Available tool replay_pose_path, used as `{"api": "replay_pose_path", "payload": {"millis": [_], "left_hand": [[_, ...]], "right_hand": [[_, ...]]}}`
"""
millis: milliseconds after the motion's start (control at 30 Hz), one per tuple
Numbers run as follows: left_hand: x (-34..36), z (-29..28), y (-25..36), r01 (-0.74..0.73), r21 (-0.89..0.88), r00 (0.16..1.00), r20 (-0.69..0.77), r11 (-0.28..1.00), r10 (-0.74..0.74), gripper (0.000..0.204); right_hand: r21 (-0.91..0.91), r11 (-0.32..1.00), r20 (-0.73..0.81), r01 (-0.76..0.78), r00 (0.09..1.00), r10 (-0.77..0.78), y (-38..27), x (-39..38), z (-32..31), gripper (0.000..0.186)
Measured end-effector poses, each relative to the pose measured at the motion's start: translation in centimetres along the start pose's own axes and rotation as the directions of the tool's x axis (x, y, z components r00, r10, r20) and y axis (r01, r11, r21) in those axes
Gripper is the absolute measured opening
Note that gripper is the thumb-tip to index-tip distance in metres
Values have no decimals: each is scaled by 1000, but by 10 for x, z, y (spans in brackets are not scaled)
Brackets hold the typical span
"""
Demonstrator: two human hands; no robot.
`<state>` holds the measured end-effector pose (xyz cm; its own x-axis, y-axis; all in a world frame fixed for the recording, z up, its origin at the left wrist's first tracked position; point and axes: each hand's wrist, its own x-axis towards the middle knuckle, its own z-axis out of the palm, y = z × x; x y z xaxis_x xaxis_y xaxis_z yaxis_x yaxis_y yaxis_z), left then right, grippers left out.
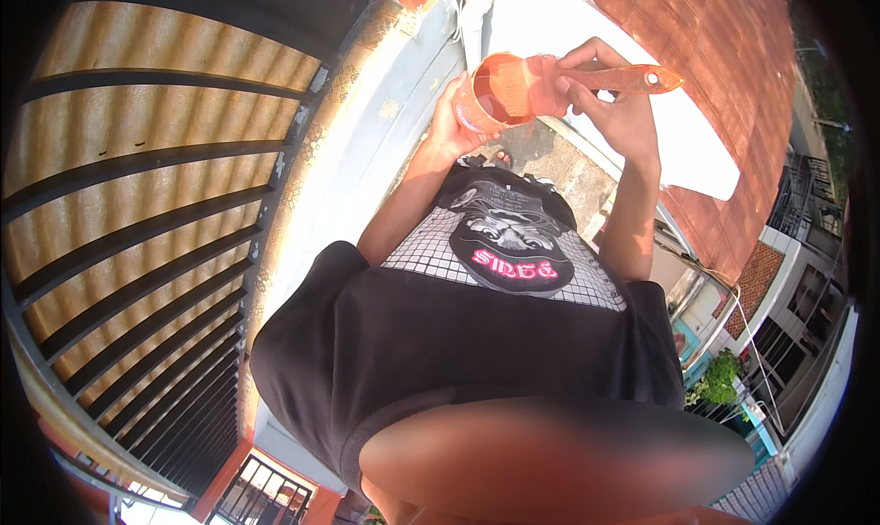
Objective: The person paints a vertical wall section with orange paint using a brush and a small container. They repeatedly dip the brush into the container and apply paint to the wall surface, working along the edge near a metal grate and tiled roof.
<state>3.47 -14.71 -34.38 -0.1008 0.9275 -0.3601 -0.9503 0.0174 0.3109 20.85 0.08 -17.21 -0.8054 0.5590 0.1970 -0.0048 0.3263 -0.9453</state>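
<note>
Bars (147,166), dark and set in a row across yellowish corrugated sheeting (174,44), lie well to the left of the orange tub (466,108). Between them and the tub runs a pale wall (376,113), and just beyond the tub is a white pipe (473,26). A reddish roof (724,67) spreads to the tub's right, past the right hand (610,108); a leafy plant (720,378) grows well apart, to its lower right. The black shirt (458,351) fills the tub's near side.

The pale wall bounds the room on the tub's left. Below and right of the tub, grey paving (568,172) shows in a narrow strip.

Fingers of the left hand (447,126) curl around the tub's left side. The right hand's fingers pinch a brush (547,85) near its handle, its bristles over the tub's mouth; whether they touch the paint, I cannot tell.
</note>
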Motion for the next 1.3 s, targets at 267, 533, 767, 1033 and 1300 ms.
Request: {"api": "replay_pose_path", "payload": {"millis": [267,533,767,1033,1300], "left_hand": [[-1,16,-37,-37,37,994,103,999,33,66],[37,-23,-57,9,98,997,70,995,-16,76],[48,-8,-60,80,95,992,88,992,-88,74],[52,12,-68,118,137,991,45,984,-125,67],[48,11,-65,138,128,988,59,982,-146,69]], "right_hand": [[-80,995,49,61,997,-57,3,-35,-15,10],[-163,985,-83,-55,996,42,28,-47,-37,9],[-208,973,-251,-98,967,44,19,-52,-44,18],[-542,838,-23,62,996,-88,38,-45,-41,31],[-418,908,5,25,1000,-24,35,-41,-48,28]]}}
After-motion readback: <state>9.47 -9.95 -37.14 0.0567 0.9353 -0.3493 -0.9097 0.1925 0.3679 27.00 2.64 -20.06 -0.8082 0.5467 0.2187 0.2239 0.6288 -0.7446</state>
